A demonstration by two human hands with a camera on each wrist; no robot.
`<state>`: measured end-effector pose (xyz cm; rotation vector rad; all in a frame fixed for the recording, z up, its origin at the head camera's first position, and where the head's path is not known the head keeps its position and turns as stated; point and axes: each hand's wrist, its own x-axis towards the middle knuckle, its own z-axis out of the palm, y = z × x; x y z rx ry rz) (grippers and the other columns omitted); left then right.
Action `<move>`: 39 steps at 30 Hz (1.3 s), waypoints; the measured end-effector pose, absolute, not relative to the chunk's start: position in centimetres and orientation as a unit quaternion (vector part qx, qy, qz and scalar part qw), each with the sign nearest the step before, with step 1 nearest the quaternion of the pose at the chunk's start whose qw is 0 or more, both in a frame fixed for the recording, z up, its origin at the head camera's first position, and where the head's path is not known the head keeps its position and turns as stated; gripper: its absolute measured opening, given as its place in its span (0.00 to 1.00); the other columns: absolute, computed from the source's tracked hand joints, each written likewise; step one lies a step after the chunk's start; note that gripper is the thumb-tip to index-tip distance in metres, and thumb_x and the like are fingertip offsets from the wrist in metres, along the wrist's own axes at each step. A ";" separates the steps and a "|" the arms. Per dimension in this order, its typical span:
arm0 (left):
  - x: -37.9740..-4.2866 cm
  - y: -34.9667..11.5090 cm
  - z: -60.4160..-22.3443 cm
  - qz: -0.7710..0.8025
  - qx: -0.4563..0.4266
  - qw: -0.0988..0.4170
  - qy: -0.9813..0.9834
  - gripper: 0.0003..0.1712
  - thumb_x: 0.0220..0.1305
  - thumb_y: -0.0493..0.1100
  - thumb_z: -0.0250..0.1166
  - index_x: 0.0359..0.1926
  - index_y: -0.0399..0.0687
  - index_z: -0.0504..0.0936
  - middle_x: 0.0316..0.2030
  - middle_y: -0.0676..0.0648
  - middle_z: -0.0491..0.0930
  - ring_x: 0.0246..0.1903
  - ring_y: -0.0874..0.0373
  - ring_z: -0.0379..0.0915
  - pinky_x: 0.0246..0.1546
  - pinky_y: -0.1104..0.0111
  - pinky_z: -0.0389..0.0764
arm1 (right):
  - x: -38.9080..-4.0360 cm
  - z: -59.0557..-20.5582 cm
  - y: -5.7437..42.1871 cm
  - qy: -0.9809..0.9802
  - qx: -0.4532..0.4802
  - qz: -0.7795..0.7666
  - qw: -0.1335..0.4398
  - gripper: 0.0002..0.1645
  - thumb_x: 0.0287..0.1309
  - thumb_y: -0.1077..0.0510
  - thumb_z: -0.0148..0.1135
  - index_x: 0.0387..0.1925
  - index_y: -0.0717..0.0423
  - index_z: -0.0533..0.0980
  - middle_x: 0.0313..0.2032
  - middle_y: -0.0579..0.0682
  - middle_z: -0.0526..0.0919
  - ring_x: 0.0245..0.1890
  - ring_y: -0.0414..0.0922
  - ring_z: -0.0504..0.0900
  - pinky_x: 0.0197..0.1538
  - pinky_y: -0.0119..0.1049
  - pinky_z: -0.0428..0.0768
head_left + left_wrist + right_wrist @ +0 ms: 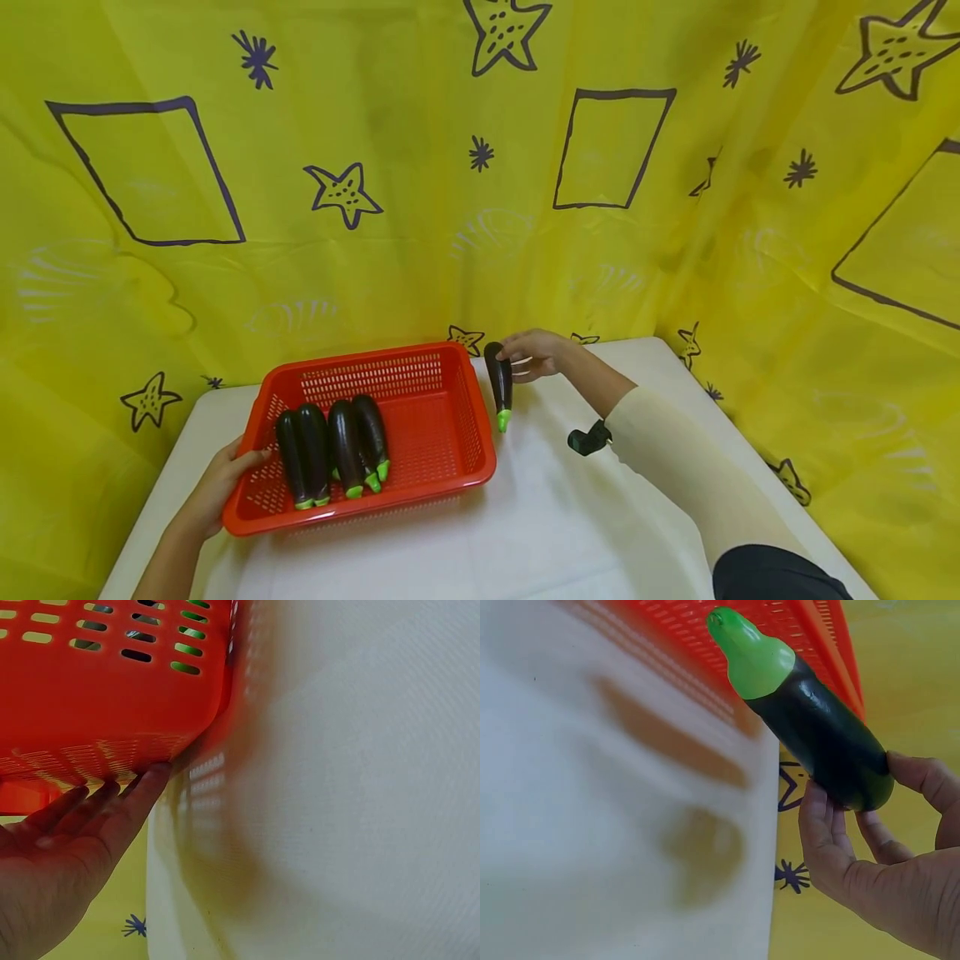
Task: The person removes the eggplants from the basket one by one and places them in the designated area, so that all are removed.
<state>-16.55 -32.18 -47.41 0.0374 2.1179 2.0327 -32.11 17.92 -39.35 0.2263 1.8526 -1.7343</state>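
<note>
A red plastic basket (427,417) is on the left of the table, with several dark eggplants (345,442) lying side by side in its left half, green ends toward the front. My left hand (213,487) holds the basket by its left end, thumb over the rim. In the left wrist view, the left fingers (112,817) press against its perforated outside from below. Just past the basket's right end, my right hand (534,354) pinches another eggplant (501,379) near its blunt dark end. The right wrist view shows that eggplant's green stem end (761,664) pointing away from the hand.
A white-covered table (555,517) lies under everything. Yellow patterned cloth (420,267) hangs close behind the table and along its right side. A small black device (590,438) sits at the right wrist.
</note>
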 end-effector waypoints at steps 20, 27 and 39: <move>-16.6 -32.0 -47.1 0.685 0.005 0.106 0.721 0.33 0.79 0.36 0.47 0.75 0.21 0.47 0.45 0.47 0.83 0.40 0.55 0.86 0.39 0.56 0.89 | -32.1 -42.2 17.9 0.717 0.081 -0.629 0.288 0.33 0.68 0.69 0.63 0.73 0.67 0.68 0.59 0.65 0.76 0.51 0.55 0.82 0.61 0.48 0.81; -16.6 -32.1 -47.3 0.688 0.008 0.105 0.718 0.33 0.79 0.35 0.46 0.74 0.21 0.47 0.44 0.47 0.83 0.39 0.55 0.86 0.39 0.57 0.89 | -31.9 -42.5 18.3 0.726 0.088 -0.618 0.288 0.29 0.65 0.68 0.66 0.67 0.66 0.74 0.55 0.64 0.78 0.46 0.52 0.84 0.54 0.43 0.85; -16.8 -32.1 -47.3 0.674 -0.002 0.107 0.731 0.32 0.77 0.34 0.46 0.74 0.21 0.48 0.46 0.45 0.82 0.39 0.55 0.86 0.38 0.56 0.89 | -32.2 -43.7 18.7 0.751 0.116 -0.592 0.270 0.26 0.66 0.68 0.66 0.65 0.68 0.75 0.54 0.63 0.78 0.46 0.52 0.81 0.63 0.49 0.80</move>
